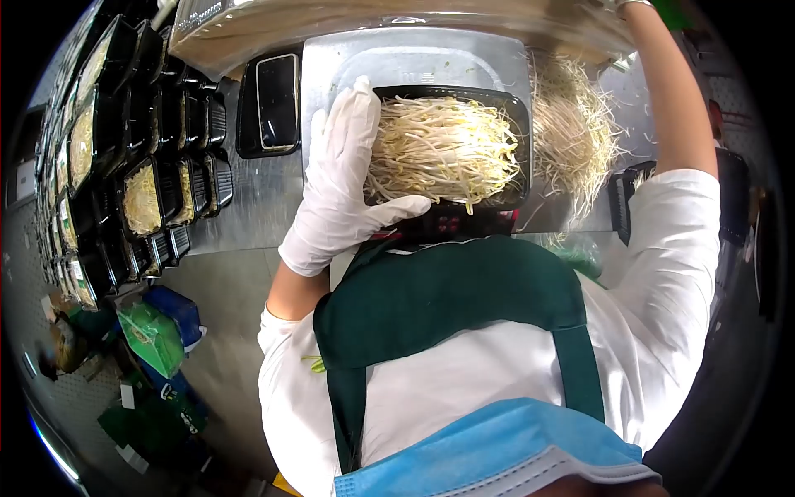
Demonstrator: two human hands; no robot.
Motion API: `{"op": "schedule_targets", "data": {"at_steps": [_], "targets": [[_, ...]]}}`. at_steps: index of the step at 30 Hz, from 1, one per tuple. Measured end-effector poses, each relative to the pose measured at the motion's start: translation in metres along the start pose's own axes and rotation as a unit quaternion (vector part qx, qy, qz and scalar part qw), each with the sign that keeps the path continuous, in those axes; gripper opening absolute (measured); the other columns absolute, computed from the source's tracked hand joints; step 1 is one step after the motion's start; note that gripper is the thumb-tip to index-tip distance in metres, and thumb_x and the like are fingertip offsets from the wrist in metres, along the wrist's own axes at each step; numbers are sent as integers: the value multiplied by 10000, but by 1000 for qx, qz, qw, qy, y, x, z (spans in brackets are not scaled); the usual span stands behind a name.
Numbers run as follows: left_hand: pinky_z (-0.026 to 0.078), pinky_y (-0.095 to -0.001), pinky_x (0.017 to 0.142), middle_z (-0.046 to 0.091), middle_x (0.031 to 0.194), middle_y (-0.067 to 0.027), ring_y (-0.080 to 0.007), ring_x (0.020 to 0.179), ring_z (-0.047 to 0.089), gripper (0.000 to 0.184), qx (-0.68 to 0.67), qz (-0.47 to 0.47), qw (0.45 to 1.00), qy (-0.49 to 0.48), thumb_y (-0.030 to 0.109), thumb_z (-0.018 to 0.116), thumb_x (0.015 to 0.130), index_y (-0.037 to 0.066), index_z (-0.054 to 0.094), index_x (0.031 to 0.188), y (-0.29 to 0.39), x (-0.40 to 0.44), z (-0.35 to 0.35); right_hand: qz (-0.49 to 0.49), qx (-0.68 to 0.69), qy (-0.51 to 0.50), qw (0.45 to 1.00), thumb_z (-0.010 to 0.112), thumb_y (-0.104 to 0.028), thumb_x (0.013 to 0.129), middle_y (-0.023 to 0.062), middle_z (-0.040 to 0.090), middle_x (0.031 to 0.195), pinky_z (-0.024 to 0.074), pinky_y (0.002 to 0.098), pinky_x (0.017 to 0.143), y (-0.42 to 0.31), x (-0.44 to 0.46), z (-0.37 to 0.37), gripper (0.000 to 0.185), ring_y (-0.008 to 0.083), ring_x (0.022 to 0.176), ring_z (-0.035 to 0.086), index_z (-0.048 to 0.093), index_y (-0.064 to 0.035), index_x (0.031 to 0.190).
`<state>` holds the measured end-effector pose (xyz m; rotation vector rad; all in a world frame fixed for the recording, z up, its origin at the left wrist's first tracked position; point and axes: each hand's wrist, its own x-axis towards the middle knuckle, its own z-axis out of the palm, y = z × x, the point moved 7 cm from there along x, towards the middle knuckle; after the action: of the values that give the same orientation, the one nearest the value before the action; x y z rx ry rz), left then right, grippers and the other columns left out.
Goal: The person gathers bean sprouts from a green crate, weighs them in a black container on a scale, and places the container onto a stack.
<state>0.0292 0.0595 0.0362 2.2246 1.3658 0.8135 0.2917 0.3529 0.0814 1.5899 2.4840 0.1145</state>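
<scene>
A black tray (523,132) heaped with bean sprouts (447,149) sits on a metal scale plate (414,51). My left hand (348,170), in a white glove, holds the tray's left end; its fingers stretch along that side and its thumb lies over the near edge. To the right of the tray is a loose pile of sprouts (574,137). My right arm reaches forward past this pile, and only a sliver of my gloved right hand (631,3) shows at the top edge, its fingers hidden.
Stacks of filled black trays (124,157) stand at the left. A phone (277,101) lies in a black tray beside the scale. Plastic-covered cardboard (397,33) runs across the top. Part of another black tray (621,203) shows at the right. Green and blue bags (153,335) lie lower left.
</scene>
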Motion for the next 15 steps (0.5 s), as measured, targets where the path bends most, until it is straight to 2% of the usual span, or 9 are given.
{"op": "schedule_targets", "data": {"at_steps": [1, 4, 5, 7, 8, 10, 12, 13, 15], "targets": [[205, -525, 1061, 263, 1453, -237, -410, 1318, 279, 1089, -5, 1, 1000, 13, 406, 807, 611, -11, 213, 1423, 1, -2, -1, -50, 14, 95, 994, 621, -330, 761, 146, 662, 899, 487, 402, 740, 4, 1, 4, 293, 311, 843, 623, 666, -77, 902], [216, -571, 1035, 251, 1450, -243, -423, 1310, 281, 1118, 49, 39, 998, 5, 486, 798, 575, -12, 234, 1402, 23, 11, 4, -89, 16, 98, 991, 607, -310, 792, 142, 658, 848, 480, 378, 701, 18, 3, 10, 260, 287, 761, 611, 656, -75, 889], [201, -584, 1034, 268, 1437, -233, -412, 1303, 296, 1135, 131, 34, 991, -21, 539, 783, 549, 6, 246, 1396, 36, 18, 13, -80, 7, 101, 992, 607, -310, 792, 142, 658, 848, 480, 378, 701, 29, -6, -2, 260, 287, 761, 611, 656, -75, 889], [153, -558, 1065, 344, 1390, -221, -386, 1296, 326, 1030, 165, 57, 984, -21, 563, 726, 609, 12, 312, 1374, 47, 28, 27, -28, 228, 180, 957, 611, -306, 798, 137, 659, 841, 478, 363, 694, 62, -18, -30, 261, 277, 744, 602, 654, -73, 906], [120, -544, 1086, 371, 1375, -225, -381, 1299, 335, 993, 177, 58, 982, -30, 578, 696, 646, 1, 333, 1369, 49, 35, 32, 40, 232, 231, 944, 605, -302, 799, 132, 669, 847, 474, 358, 684, 82, -24, -33, 268, 282, 749, 612, 664, -70, 920], [133, -579, 1064, 420, 1340, -195, -371, 1275, 364, 899, 201, 55, 978, -20, 561, 673, 681, 0, 392, 1326, 48, 44, 34, 171, 53, 122, 976, 613, -258, 783, 143, 659, 983, 483, 347, 750, 123, -10, -13, 305, 298, 861, 614, 645, -86, 1033], [141, -607, 1041, 446, 1316, -166, -361, 1253, 388, 870, 191, 4, 981, -38, 561, 667, 680, 9, 416, 1304, 39, 45, 34, 97, -51, 260, 959, 640, -199, 741, 157, 606, 1128, 478, 355, 829, 133, -5, 12, 391, 318, 993, 580, 593, -102, 1118], [146, -624, 1024, 453, 1305, -149, -350, 1250, 391, 864, 205, -15, 977, -47, 566, 664, 674, 22, 423, 1300, 39, 46, 33, 93, 44, 277, 955, 662, -158, 710, 158, 553, 1213, 455, 367, 905, 159, 16, 40, 485, 327, 1084, 535, 539, -108, 1176], [143, -620, 1027, 451, 1304, -143, -343, 1254, 386, 864, 216, -17, 975, -48, 567, 664, 675, 28, 421, 1306, 39, 47, 34, 118, 29, 174, 977, 667, -158, 718, 169, 559, 1207, 449, 383, 912, 116, 22, 26, 488, 329, 1080, 547, 528, -101, 1183]]}}
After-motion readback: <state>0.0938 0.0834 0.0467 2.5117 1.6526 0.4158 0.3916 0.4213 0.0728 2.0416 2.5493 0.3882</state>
